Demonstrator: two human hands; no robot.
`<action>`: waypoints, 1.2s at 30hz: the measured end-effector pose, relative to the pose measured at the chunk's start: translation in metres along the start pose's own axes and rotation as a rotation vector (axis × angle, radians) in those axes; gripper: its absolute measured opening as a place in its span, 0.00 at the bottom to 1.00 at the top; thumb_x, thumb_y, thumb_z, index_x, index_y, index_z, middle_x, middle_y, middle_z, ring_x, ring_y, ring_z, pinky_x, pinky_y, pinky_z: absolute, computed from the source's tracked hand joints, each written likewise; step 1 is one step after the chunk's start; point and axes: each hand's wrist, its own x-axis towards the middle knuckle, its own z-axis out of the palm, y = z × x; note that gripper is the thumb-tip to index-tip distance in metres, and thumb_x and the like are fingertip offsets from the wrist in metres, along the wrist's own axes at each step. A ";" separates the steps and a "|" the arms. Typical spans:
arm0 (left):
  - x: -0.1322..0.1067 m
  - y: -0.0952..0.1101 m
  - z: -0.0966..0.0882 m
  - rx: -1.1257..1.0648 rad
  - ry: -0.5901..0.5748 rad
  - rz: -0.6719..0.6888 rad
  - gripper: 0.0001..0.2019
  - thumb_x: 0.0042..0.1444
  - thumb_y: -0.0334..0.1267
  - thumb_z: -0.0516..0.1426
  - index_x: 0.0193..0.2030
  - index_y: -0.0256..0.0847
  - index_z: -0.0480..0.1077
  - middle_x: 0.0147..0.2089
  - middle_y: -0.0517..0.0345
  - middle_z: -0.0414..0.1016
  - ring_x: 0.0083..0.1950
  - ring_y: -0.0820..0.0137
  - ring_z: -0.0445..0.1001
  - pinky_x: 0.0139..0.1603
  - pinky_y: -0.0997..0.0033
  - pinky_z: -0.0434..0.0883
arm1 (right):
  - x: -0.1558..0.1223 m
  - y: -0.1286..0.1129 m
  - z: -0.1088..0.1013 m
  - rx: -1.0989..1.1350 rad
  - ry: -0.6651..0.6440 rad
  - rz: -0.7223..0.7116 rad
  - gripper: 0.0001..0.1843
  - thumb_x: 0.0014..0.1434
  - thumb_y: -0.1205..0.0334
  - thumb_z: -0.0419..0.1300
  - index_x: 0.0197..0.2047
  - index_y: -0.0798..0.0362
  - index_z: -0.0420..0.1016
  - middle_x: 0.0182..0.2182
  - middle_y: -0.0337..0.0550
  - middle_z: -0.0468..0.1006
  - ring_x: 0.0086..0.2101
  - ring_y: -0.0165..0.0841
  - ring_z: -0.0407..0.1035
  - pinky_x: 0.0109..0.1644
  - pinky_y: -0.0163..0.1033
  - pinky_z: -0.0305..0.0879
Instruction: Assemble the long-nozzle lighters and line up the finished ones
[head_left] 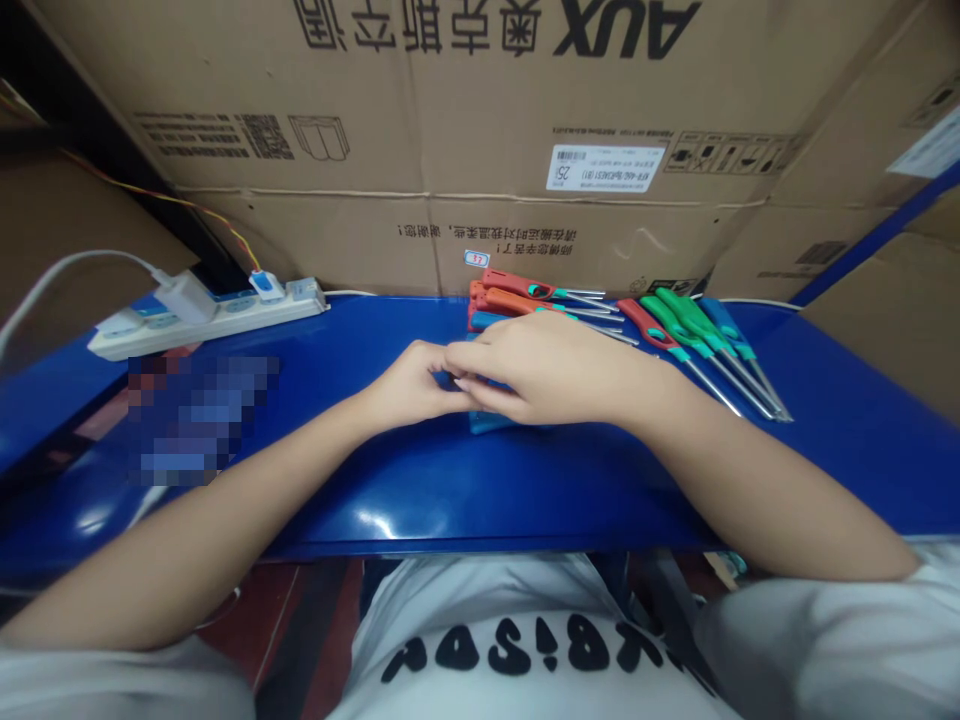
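My left hand [411,385] and my right hand [536,368] meet at the middle of the blue shelf [465,480], fingers curled together over a blue lighter [487,422] that is mostly hidden beneath them. Just behind my hands lies a stack of orange and blue long-nosed lighters [525,295], metal tips pointing right. To the right, a red lighter [651,334] and several green and blue lighters [701,330] lie side by side, tips toward the front right.
A white power strip [225,312] with a charger and plugs sits at the back left. Large cardboard boxes [480,130] wall off the back and right. A blurred patch [199,420] lies on the shelf's left part.
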 end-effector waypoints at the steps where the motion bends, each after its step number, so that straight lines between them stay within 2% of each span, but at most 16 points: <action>1: 0.000 0.001 -0.001 0.006 -0.035 -0.008 0.10 0.54 0.41 0.70 0.32 0.36 0.79 0.30 0.57 0.83 0.32 0.70 0.80 0.35 0.76 0.74 | 0.000 0.000 0.000 -0.003 -0.004 0.006 0.15 0.72 0.61 0.48 0.50 0.54 0.76 0.37 0.49 0.82 0.35 0.36 0.70 0.35 0.38 0.49; 5: 0.000 0.001 -0.009 0.092 -0.208 0.011 0.18 0.47 0.45 0.73 0.42 0.38 0.80 0.40 0.53 0.84 0.41 0.64 0.82 0.44 0.70 0.77 | 0.001 0.002 0.000 -0.060 -0.018 0.052 0.16 0.73 0.59 0.48 0.49 0.55 0.76 0.36 0.50 0.82 0.31 0.35 0.67 0.33 0.38 0.46; 8: -0.002 0.000 -0.010 0.123 -0.315 0.034 0.16 0.52 0.42 0.70 0.46 0.39 0.79 0.44 0.51 0.83 0.43 0.65 0.82 0.47 0.70 0.78 | 0.001 0.003 0.000 -0.104 -0.016 0.084 0.17 0.73 0.60 0.47 0.48 0.56 0.76 0.35 0.50 0.81 0.28 0.34 0.65 0.32 0.38 0.43; 10: -0.003 -0.002 -0.009 0.113 -0.344 0.050 0.13 0.56 0.39 0.67 0.47 0.39 0.79 0.44 0.50 0.83 0.43 0.65 0.82 0.47 0.70 0.78 | 0.001 0.002 0.000 -0.102 -0.019 0.083 0.16 0.72 0.61 0.47 0.49 0.55 0.75 0.34 0.48 0.80 0.28 0.34 0.64 0.32 0.38 0.43; 13: -0.004 -0.002 -0.007 0.096 -0.352 0.058 0.12 0.58 0.38 0.65 0.47 0.38 0.78 0.45 0.51 0.83 0.44 0.65 0.82 0.48 0.69 0.78 | 0.000 0.000 -0.001 -0.038 -0.022 0.051 0.14 0.71 0.62 0.48 0.52 0.55 0.72 0.34 0.46 0.80 0.28 0.34 0.65 0.31 0.38 0.45; 17: -0.004 0.001 -0.003 0.084 -0.356 0.058 0.09 0.59 0.37 0.64 0.45 0.38 0.77 0.46 0.50 0.83 0.46 0.63 0.82 0.50 0.67 0.78 | -0.001 -0.002 -0.002 0.037 -0.001 0.076 0.18 0.69 0.64 0.49 0.60 0.58 0.66 0.37 0.48 0.81 0.30 0.36 0.67 0.32 0.37 0.49; 19: -0.004 0.001 -0.001 0.103 -0.359 0.043 0.10 0.59 0.38 0.64 0.46 0.38 0.77 0.46 0.51 0.83 0.47 0.62 0.82 0.51 0.67 0.78 | -0.001 -0.002 -0.002 0.013 -0.008 0.111 0.18 0.71 0.61 0.48 0.58 0.58 0.68 0.37 0.49 0.81 0.31 0.36 0.68 0.33 0.38 0.49; 22: -0.005 0.000 0.001 0.163 -0.355 0.007 0.12 0.61 0.42 0.64 0.48 0.39 0.77 0.44 0.52 0.83 0.46 0.62 0.82 0.51 0.65 0.77 | 0.000 0.001 -0.001 -0.031 -0.013 0.121 0.19 0.74 0.55 0.44 0.51 0.56 0.73 0.34 0.49 0.80 0.28 0.36 0.66 0.33 0.38 0.48; 24: -0.006 0.000 0.001 0.189 -0.356 0.008 0.13 0.62 0.43 0.64 0.50 0.39 0.77 0.44 0.52 0.83 0.46 0.62 0.82 0.49 0.65 0.77 | 0.000 0.003 0.000 -0.004 -0.002 0.097 0.17 0.74 0.58 0.44 0.51 0.55 0.72 0.34 0.48 0.80 0.29 0.35 0.66 0.33 0.38 0.48; 26: -0.006 0.000 0.002 0.196 -0.357 0.020 0.13 0.62 0.43 0.63 0.49 0.39 0.77 0.46 0.51 0.83 0.46 0.62 0.81 0.49 0.66 0.77 | -0.001 0.004 0.000 0.043 0.025 0.087 0.16 0.71 0.63 0.47 0.56 0.55 0.69 0.38 0.47 0.81 0.30 0.35 0.67 0.33 0.38 0.48; 28: -0.006 0.000 0.002 0.200 -0.351 0.023 0.13 0.62 0.44 0.64 0.48 0.39 0.77 0.47 0.51 0.83 0.46 0.62 0.81 0.48 0.66 0.77 | -0.002 0.004 0.000 0.057 0.046 0.101 0.17 0.70 0.63 0.48 0.58 0.55 0.68 0.39 0.48 0.81 0.31 0.36 0.67 0.33 0.38 0.49; 32: -0.007 0.000 0.002 0.225 -0.350 -0.009 0.13 0.61 0.44 0.64 0.50 0.40 0.77 0.47 0.52 0.83 0.47 0.62 0.82 0.49 0.66 0.77 | -0.001 0.004 0.000 -0.005 0.007 0.135 0.18 0.73 0.55 0.46 0.48 0.56 0.73 0.32 0.47 0.79 0.27 0.35 0.65 0.32 0.38 0.47; 34: -0.007 0.000 0.002 0.228 -0.351 -0.007 0.14 0.61 0.43 0.64 0.50 0.40 0.77 0.47 0.51 0.83 0.46 0.62 0.82 0.50 0.65 0.77 | 0.000 0.004 0.000 0.011 0.008 0.117 0.16 0.72 0.58 0.47 0.47 0.55 0.73 0.31 0.46 0.78 0.26 0.34 0.63 0.32 0.38 0.47; 36: -0.007 0.000 0.002 0.220 -0.343 0.015 0.13 0.61 0.44 0.64 0.49 0.39 0.77 0.46 0.50 0.83 0.45 0.62 0.81 0.48 0.65 0.77 | -0.001 0.005 0.000 0.070 0.035 0.084 0.13 0.69 0.63 0.48 0.51 0.55 0.71 0.34 0.46 0.79 0.28 0.34 0.65 0.32 0.38 0.48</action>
